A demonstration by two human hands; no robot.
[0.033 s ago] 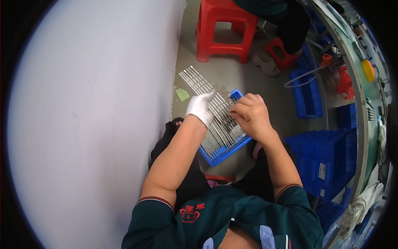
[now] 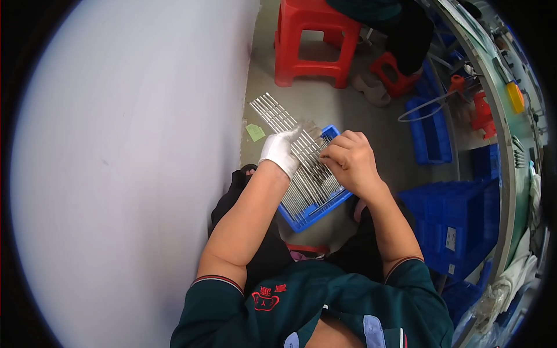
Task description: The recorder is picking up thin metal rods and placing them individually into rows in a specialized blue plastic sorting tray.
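Grip of the left hand (image 2: 284, 152), which wears a white glove, is closed around a bunch of thin metal rods (image 2: 272, 112). In the head view these rods lie side by side, like a flat row, and their upper ends point forward and to the left, beyond the glove. The lower part of the row is above a blue box (image 2: 329, 207), which stands in front of the person, near the knees. Many more loose rods (image 2: 297, 196) lie inside this box, close together and slanting.

The right hand (image 2: 353, 161) is bare. Its thumb and fingers are bent and brought together at the right edge of the held row; whether a rod is caught between them, I cannot tell.

On the floor, to the left of the held rods, lies a piece of green paper (image 2: 255, 133), near the white wall (image 2: 127, 145). Farther forward stands a red stool (image 2: 318, 68), and beside it is another person's leg (image 2: 411, 37) in dark trousers. At the right side are stacked blue boxes (image 2: 426, 203), and next to them a long desk (image 2: 520, 194) with a green top carries a yellow object (image 2: 515, 97).
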